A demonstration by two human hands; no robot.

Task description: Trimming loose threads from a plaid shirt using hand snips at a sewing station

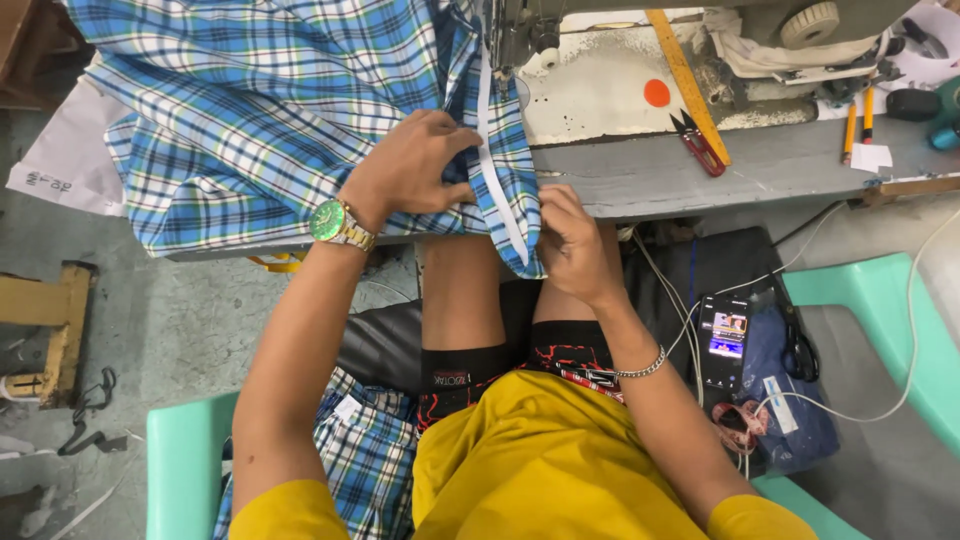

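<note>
Nearest the camera, a yellow shirt (540,460) and dark shorts fill the lower frame, with a folded piece of plaid cloth (365,455) lying on the green chair (185,465) by the left thigh. Just to the right, a phone (725,338) with a lit screen rests on a dark bag among white cables.

Above the knees, the right hand (572,240), a chain bracelet on its wrist, pinches the hanging lower edge of the blue plaid fabric (270,110) together with the white strip (497,160); its grip is narrow and closed on that edge. The left hand (410,170), wearing a green-faced watch, reaches across with the forearm angled up and right, fingers pressed flat and curled onto the same fabric beside the strip, holding it against the edge of the worktop (700,165).

By my judgement the strip is partly attached: its upper run already lies under the sewing machine (700,30), while the lower end hangs loose and is not yet fed through.

Farther back, red thread snips (698,140), a yellow ruler (687,80) and two pencils lie on the worktop.
</note>
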